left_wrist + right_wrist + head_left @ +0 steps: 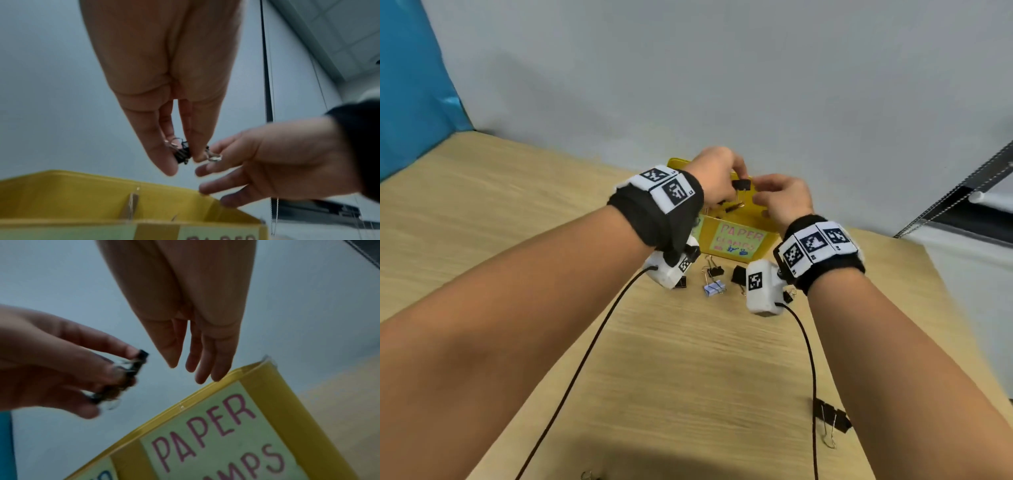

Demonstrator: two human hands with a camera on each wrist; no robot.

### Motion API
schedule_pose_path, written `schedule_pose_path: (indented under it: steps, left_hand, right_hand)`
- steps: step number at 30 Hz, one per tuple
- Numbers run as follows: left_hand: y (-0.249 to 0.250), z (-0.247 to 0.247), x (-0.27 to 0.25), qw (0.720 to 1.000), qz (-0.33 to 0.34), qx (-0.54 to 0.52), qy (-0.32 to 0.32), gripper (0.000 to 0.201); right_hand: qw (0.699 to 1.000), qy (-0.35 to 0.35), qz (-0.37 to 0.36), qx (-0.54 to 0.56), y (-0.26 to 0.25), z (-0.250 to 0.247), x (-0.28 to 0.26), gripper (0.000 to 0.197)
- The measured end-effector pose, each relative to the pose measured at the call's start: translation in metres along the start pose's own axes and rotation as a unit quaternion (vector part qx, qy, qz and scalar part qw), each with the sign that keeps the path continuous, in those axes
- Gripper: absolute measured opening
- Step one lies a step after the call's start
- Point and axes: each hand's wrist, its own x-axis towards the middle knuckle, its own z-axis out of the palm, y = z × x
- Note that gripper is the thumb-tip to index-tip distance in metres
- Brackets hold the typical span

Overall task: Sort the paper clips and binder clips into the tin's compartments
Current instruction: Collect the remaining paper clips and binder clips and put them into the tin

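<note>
Above the yellow tin (736,236), the left hand (717,174) pinches a black binder clip (741,185) with thumb and fingers. The right hand (784,198) is just beside it, fingers loose and holding nothing. More binder clips (714,286) lie on the wooden table (671,359) in front of the tin.

The tin (770,219) stands at the desk's (688,359) far edge; loose binder clips (714,287) lie just before it, another binder clip (832,419) near the right edge.
</note>
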Motion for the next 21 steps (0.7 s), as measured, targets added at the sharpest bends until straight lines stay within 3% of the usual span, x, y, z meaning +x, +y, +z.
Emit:
schedule_pose_path:
  steps: [4,7,9,11,13,16,18,21]
  left_hand:
    - [-0.007,0.011,0.004,0.995,0.030,0.064,-0.068,0.057]
    - [-0.024,0.009,-0.021,0.998,0.042,0.038,-0.033,0.046]
    - [-0.044,0.011,-0.041,0.999,0.029,0.013,-0.018,0.033]
    - [-0.070,0.018,-0.058,0.998,0.000,0.029,-0.053,0.033]
    - [-0.095,0.029,-0.067,0.988,-0.041,0.092,-0.118,0.051]
    - [-0.116,0.041,-0.071,0.968,-0.083,0.154,-0.179,0.073]
    - [-0.120,0.045,-0.071,0.970,-0.081,0.153,-0.172,0.068]
    - [-0.117,0.051,-0.071,0.973,-0.064,0.159,-0.153,0.055]
  right_hand:
    - [0.994,0.105,-0.021,0.038,0.005,-0.001,-0.016,0.026]
    - [0.991,0.108,-0.082,0.020,0.005,0.003,-0.038,0.024]
    - [0.988,0.067,-0.137,-0.025,0.006,0.010,-0.051,0.023]
    - [0.980,0.003,-0.171,-0.104,0.007,0.021,-0.062,0.021]
    - [0.961,-0.095,-0.169,-0.199,0.010,0.033,-0.070,0.023]
    - [0.898,-0.236,-0.150,-0.341,0.015,0.058,-0.079,0.052]
    - [0.873,-0.276,-0.155,-0.371,0.018,0.075,-0.082,0.068]
    - [0.872,-0.282,-0.156,-0.369,0.025,0.092,-0.081,0.074]
